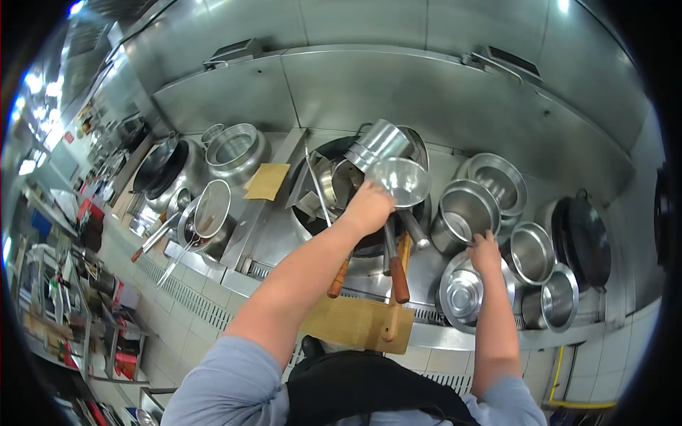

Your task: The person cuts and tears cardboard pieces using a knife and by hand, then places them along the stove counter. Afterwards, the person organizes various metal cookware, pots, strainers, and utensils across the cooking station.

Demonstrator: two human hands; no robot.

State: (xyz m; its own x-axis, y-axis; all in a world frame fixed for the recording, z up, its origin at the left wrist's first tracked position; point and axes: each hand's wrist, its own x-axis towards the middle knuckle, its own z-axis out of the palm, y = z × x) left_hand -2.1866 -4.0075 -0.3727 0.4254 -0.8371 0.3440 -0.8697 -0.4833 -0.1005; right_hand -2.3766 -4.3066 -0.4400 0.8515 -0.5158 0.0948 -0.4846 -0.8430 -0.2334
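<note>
My left hand [371,207] is closed on the rim of a shiny metal bowl [402,182], which is tilted above a large wok full of utensils. Beside the bowl, a metal pot [383,144] lies on its side in the wok. Wooden-handled tools [400,277] stick out over the wok's front edge. My right hand [484,252] has its fingers closed at the front rim of a deep steel pot [467,213]. Just below that hand sits a wide metal basin [463,292] with a smaller bowl inside.
At the right stand more steel pots [532,253] and dark woks [586,241]. Strainers [212,209], a large pot [234,148] and a yellow cloth [267,182] are at the left. A yellow board [341,319] lies at the counter's front edge.
</note>
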